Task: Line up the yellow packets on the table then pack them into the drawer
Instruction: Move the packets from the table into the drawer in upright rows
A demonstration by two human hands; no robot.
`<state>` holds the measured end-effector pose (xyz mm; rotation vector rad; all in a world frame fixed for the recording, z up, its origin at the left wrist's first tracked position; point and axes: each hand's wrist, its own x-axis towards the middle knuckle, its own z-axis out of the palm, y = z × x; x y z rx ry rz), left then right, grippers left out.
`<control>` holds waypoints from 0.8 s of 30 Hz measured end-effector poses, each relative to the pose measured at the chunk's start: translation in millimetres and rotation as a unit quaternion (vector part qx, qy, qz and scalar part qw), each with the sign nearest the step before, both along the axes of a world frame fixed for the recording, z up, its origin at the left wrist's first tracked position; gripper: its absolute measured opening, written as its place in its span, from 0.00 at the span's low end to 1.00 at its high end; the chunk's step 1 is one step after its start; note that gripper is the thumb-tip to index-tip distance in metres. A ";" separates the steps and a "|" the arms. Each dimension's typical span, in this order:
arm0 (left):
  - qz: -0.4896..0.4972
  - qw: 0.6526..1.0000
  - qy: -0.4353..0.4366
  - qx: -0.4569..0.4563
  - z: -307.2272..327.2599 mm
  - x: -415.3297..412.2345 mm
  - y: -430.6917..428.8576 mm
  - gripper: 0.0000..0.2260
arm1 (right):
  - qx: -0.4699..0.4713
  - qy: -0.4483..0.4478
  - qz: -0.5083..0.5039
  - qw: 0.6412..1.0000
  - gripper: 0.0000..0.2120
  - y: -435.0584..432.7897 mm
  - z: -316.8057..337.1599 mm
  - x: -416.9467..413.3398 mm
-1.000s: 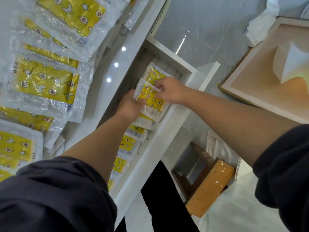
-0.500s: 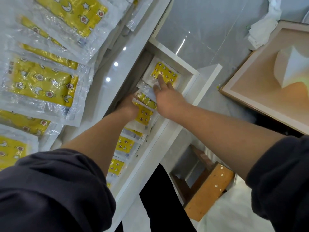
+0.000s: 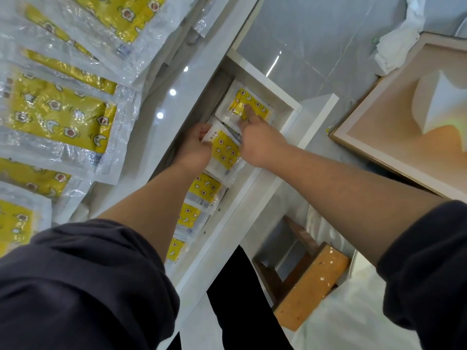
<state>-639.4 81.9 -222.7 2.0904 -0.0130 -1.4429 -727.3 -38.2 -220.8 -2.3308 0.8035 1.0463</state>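
The drawer (image 3: 235, 223) juts from the table (image 3: 182, 107) edge and runs from 7 to 1 o'clock. Table packets (image 3: 58, 114) overlap in a row at 9 to 11 o'clock of it. Drawer packets (image 3: 204, 189) lie end to end inside. The far packet (image 3: 252, 103) lies at the 1 o'clock end, under the right hand's (image 3: 257, 145) fingertips. The held packet (image 3: 225, 152) lies just at 7 o'clock of it, between that hand and the left hand (image 3: 195, 150). A stool (image 3: 313, 281) stands at 5 o'clock of the drawer and a board (image 3: 404, 117) at 3 o'clock.
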 end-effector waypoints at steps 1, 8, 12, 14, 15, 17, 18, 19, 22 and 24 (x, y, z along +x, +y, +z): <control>0.008 1.000 -0.004 0.001 -0.4 -0.4 0.9 0.15 | 0.002 -0.001 0.000 1.000 0.31 0.0 -0.2 -0.8; -0.007 0.995 -0.077 0.058 6.5 -14.2 0.0 0.20 | 0.004 -0.024 -0.007 1.000 0.26 0.5 5.1 -5.9; -0.030 0.992 -0.107 0.053 32.2 -17.6 17.9 0.20 | 0.007 -0.064 -0.034 0.997 0.25 12.2 20.2 -7.2; -0.047 0.994 -0.090 0.038 47.5 -17.6 32.2 0.19 | 0.011 -0.077 -0.068 0.995 0.24 23.7 32.4 -7.5; -0.050 0.995 -0.080 0.032 55.4 -17.1 40.4 0.19 | 0.014 -0.083 -0.087 0.993 0.23 30.5 39.7 -7.6; -0.057 0.996 -0.069 0.022 74.8 -15.7 59.0 0.18 | 0.020 -0.097 -0.123 0.987 0.21 46.4 56.6 -7.7; -0.062 0.996 -0.064 0.020 86.5 -14.6 69.7 0.18 | 0.023 -0.104 -0.143 0.984 0.21 55.4 65.7 -7.9; -0.064 0.996 -0.059 0.017 96.6 -13.3 81.5 0.17 | 0.026 -0.112 -0.164 0.980 0.20 64.8 74.6 -8.0; -0.064 0.998 -0.020 0.009 128.5 -6.3 121.6 0.13 | 0.041 -0.133 -0.236 0.962 0.16 97.2 101.5 -7.1; -0.040 0.999 0.010 0.013 146.0 0.3 151.0 0.09 | 0.053 -0.140 -0.277 0.949 0.13 122.2 119.2 -5.1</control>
